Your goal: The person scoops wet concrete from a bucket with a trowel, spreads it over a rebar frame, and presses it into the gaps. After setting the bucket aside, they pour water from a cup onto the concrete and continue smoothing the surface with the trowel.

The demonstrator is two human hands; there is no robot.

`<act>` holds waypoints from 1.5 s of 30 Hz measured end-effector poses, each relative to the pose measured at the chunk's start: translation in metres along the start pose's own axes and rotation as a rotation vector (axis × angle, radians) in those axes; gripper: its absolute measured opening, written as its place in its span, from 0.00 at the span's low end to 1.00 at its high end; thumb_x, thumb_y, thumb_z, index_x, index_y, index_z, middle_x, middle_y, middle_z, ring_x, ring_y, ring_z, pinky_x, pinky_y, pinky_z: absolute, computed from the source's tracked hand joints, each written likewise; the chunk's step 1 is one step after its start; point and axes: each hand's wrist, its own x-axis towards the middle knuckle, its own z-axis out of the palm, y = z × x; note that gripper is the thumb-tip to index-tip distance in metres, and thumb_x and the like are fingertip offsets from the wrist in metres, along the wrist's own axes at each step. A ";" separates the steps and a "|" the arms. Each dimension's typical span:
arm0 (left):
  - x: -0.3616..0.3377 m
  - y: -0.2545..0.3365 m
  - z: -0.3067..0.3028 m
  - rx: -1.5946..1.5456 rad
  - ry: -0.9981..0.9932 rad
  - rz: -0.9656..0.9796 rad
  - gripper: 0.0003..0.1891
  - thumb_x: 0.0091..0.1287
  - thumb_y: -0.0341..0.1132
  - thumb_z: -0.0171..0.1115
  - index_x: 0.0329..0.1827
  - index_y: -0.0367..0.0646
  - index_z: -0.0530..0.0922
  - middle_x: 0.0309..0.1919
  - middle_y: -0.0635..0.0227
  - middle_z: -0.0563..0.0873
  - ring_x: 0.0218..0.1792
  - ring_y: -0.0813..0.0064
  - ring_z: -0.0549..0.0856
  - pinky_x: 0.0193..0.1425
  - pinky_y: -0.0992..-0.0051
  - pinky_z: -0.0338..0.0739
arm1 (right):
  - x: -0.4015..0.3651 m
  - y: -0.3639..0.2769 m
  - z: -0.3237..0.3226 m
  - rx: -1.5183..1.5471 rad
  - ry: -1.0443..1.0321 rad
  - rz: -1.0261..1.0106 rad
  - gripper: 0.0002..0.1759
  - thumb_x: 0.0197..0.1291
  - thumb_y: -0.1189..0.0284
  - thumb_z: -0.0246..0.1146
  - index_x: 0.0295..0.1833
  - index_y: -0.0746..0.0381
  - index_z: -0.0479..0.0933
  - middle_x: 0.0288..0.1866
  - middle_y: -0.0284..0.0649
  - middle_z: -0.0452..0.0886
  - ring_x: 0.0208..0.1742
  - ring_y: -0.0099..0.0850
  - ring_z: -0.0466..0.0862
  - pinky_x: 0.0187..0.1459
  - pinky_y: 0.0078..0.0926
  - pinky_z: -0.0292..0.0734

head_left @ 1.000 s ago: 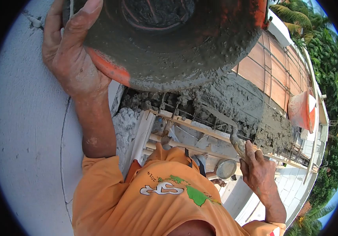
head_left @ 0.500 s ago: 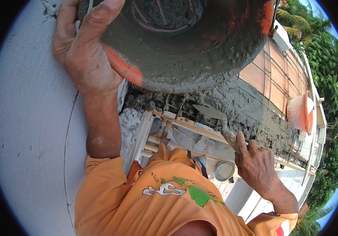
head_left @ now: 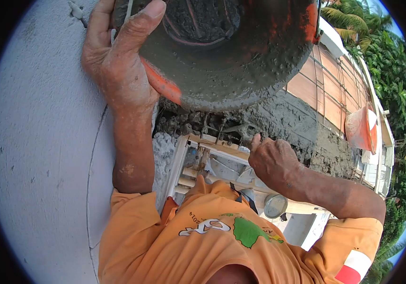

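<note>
My left hand (head_left: 117,71) is closed on the rim of an orange bucket (head_left: 162,84), which is tipped so that its mouth faces me. Grey wet mortar coats its inner wall, and more mortar (head_left: 203,21) lies deep inside. Lower down, my right hand (head_left: 277,163) is wrapped round the handle of a trowel (head_left: 236,128). Its blade, partly hidden, lies low among the steel bars and the wet concrete (head_left: 283,113) below the bucket. The fingers of my right hand cover most of the handle.
A pale plastered wall (head_left: 47,142) runs along the left. Steel bars (head_left: 330,71) cross brown formwork boards at the right, where a second orange bucket (head_left: 358,128) stands. Below me are wooden framing (head_left: 222,149) and a round container (head_left: 275,206). Trees (head_left: 392,75) stand beyond.
My right hand has moved left and up with the trowel, its blade now down among the bars. My left hand and the bucket have shifted slightly in view.
</note>
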 end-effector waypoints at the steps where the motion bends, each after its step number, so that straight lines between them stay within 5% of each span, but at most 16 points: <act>1: -0.001 0.001 -0.001 -0.033 -0.004 -0.025 0.31 0.60 0.25 0.66 0.67 0.22 0.67 0.55 0.45 0.83 0.54 0.61 0.85 0.61 0.66 0.81 | -0.007 -0.004 0.006 -0.109 0.039 0.061 0.25 0.55 0.76 0.61 0.58 0.79 0.74 0.31 0.45 0.80 0.34 0.34 0.83 0.29 0.32 0.76; 3: -0.002 0.005 0.003 -0.029 0.022 -0.021 0.31 0.60 0.25 0.67 0.66 0.21 0.68 0.56 0.46 0.83 0.54 0.62 0.85 0.62 0.67 0.79 | -0.022 0.006 -0.014 -0.116 0.037 0.055 0.30 0.55 0.77 0.61 0.64 0.79 0.71 0.31 0.47 0.80 0.35 0.37 0.84 0.30 0.36 0.76; 6: -0.002 0.009 0.000 -0.050 0.034 -0.093 0.32 0.60 0.25 0.67 0.67 0.21 0.68 0.56 0.47 0.83 0.55 0.62 0.85 0.63 0.67 0.78 | -0.048 0.021 -0.072 0.018 0.075 0.037 0.25 0.58 0.76 0.61 0.58 0.81 0.73 0.32 0.46 0.82 0.36 0.39 0.84 0.34 0.35 0.76; 8: -0.001 0.009 0.000 -0.060 0.039 -0.096 0.32 0.60 0.26 0.68 0.67 0.21 0.68 0.56 0.47 0.83 0.54 0.63 0.85 0.63 0.67 0.77 | -0.057 0.031 -0.098 0.184 -0.054 0.196 0.22 0.58 0.77 0.60 0.57 0.79 0.73 0.29 0.46 0.80 0.34 0.42 0.83 0.35 0.37 0.75; 11: -0.002 0.010 0.005 -0.069 0.043 -0.075 0.32 0.60 0.26 0.69 0.67 0.21 0.68 0.56 0.47 0.83 0.54 0.63 0.85 0.63 0.67 0.77 | -0.041 0.038 -0.079 0.202 0.247 0.115 0.20 0.52 0.75 0.63 0.51 0.71 0.74 0.30 0.47 0.80 0.34 0.47 0.82 0.38 0.44 0.75; 13: 0.000 0.010 0.007 -0.065 0.042 -0.054 0.32 0.60 0.27 0.69 0.67 0.21 0.68 0.55 0.47 0.83 0.54 0.63 0.85 0.63 0.67 0.77 | -0.038 0.039 -0.072 0.201 0.108 0.159 0.19 0.54 0.75 0.62 0.51 0.71 0.74 0.30 0.47 0.79 0.34 0.47 0.83 0.39 0.44 0.75; 15: 0.000 0.010 0.012 0.032 0.076 0.041 0.32 0.61 0.28 0.69 0.67 0.22 0.68 0.55 0.46 0.83 0.54 0.63 0.85 0.63 0.67 0.78 | -0.048 0.032 -0.054 0.008 0.395 0.043 0.18 0.54 0.76 0.62 0.52 0.70 0.74 0.29 0.48 0.80 0.33 0.47 0.83 0.37 0.45 0.76; 17: 0.002 0.012 0.014 0.043 0.059 0.075 0.32 0.61 0.28 0.69 0.67 0.22 0.68 0.55 0.46 0.83 0.54 0.63 0.85 0.62 0.67 0.79 | -0.055 0.034 -0.061 0.007 0.372 0.094 0.20 0.55 0.75 0.63 0.55 0.69 0.75 0.29 0.48 0.80 0.31 0.46 0.83 0.35 0.45 0.75; 19: 0.003 0.014 0.017 0.064 0.048 0.107 0.32 0.61 0.28 0.69 0.67 0.22 0.68 0.55 0.46 0.83 0.54 0.63 0.85 0.62 0.67 0.79 | -0.057 0.049 -0.075 0.204 0.190 0.300 0.21 0.57 0.74 0.63 0.58 0.67 0.75 0.26 0.46 0.79 0.29 0.47 0.83 0.33 0.46 0.75; 23: 0.014 0.012 0.025 -0.001 -0.003 0.148 0.29 0.64 0.27 0.67 0.66 0.23 0.69 0.55 0.47 0.83 0.53 0.63 0.85 0.61 0.67 0.81 | 0.000 0.069 -0.004 0.553 0.456 0.424 0.19 0.63 0.71 0.62 0.57 0.70 0.75 0.26 0.56 0.81 0.30 0.56 0.83 0.34 0.51 0.75; 25: 0.018 0.013 0.025 -0.018 -0.003 0.167 0.28 0.64 0.27 0.66 0.66 0.23 0.69 0.55 0.47 0.83 0.52 0.63 0.85 0.60 0.67 0.81 | 0.036 0.056 0.031 0.826 0.382 0.435 0.21 0.65 0.70 0.61 0.58 0.73 0.73 0.27 0.62 0.80 0.31 0.60 0.83 0.35 0.53 0.76; 29: 0.022 0.012 0.024 -0.067 -0.031 0.130 0.27 0.66 0.26 0.64 0.66 0.23 0.68 0.54 0.48 0.83 0.52 0.63 0.86 0.58 0.68 0.82 | 0.058 -0.006 0.079 0.864 0.663 0.376 0.30 0.66 0.68 0.60 0.65 0.77 0.63 0.29 0.60 0.81 0.31 0.60 0.84 0.32 0.52 0.79; 38: 0.018 0.014 0.026 -0.055 -0.050 0.126 0.26 0.67 0.24 0.61 0.67 0.23 0.67 0.54 0.47 0.83 0.52 0.62 0.86 0.56 0.68 0.84 | 0.069 -0.063 0.052 0.559 0.459 0.286 0.36 0.65 0.66 0.63 0.72 0.73 0.60 0.36 0.53 0.81 0.26 0.51 0.83 0.26 0.49 0.78; 42: 0.018 0.029 0.017 -0.225 -0.061 -0.005 0.27 0.66 0.23 0.62 0.67 0.23 0.67 0.55 0.46 0.83 0.52 0.62 0.86 0.57 0.68 0.84 | 0.034 -0.025 0.035 0.626 0.504 0.200 0.31 0.61 0.68 0.63 0.67 0.71 0.67 0.33 0.52 0.81 0.26 0.48 0.85 0.26 0.47 0.79; 45: 0.019 0.021 0.017 -0.189 -0.070 0.081 0.28 0.65 0.23 0.64 0.67 0.22 0.67 0.54 0.46 0.83 0.52 0.62 0.86 0.58 0.68 0.84 | 0.011 -0.001 0.017 0.572 0.603 0.261 0.31 0.62 0.68 0.63 0.68 0.69 0.67 0.32 0.52 0.81 0.26 0.48 0.84 0.26 0.47 0.79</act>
